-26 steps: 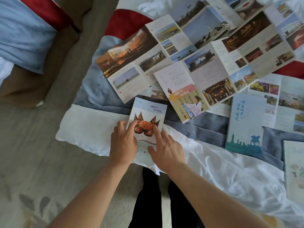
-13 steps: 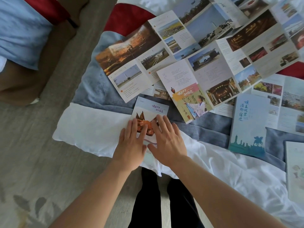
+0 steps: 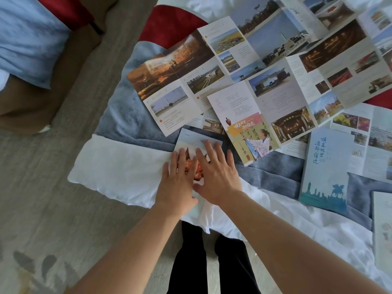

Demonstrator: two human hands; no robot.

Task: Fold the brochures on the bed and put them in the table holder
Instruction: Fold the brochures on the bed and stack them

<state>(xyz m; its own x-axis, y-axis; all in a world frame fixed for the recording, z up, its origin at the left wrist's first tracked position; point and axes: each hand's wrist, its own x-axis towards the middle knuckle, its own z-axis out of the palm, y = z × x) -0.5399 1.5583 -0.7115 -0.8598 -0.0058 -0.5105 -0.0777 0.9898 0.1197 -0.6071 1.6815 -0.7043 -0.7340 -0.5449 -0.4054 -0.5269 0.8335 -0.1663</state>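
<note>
A folded brochure with an orange crab picture [image 3: 192, 143] lies at the near corner of the bed [image 3: 118, 170]. My left hand [image 3: 177, 183] and my right hand [image 3: 216, 172] rest flat on top of it, side by side, fingers spread, covering most of its cover. Behind it several brochures lie unfolded: a wide one with landscape photos [image 3: 180, 81], one with a woman in robes [image 3: 261, 115], and a blue-covered one [image 3: 326, 166] to the right. The table holder is not in view.
The bed has white sheets and a grey-blue blanket [image 3: 125, 115] with a red patch [image 3: 169, 24]. A brown chair with a blue and red cushion [image 3: 27, 39] stands at the left. Grey carpet [image 3: 53, 209] covers the floor; my dark-trousered legs [image 3: 212, 262] stand at the bed's edge.
Both hands have slid forward up the crab brochure, from its lower part with fingertips pressing, to lying flat over its middle. The brochure itself has stayed in place.
</note>
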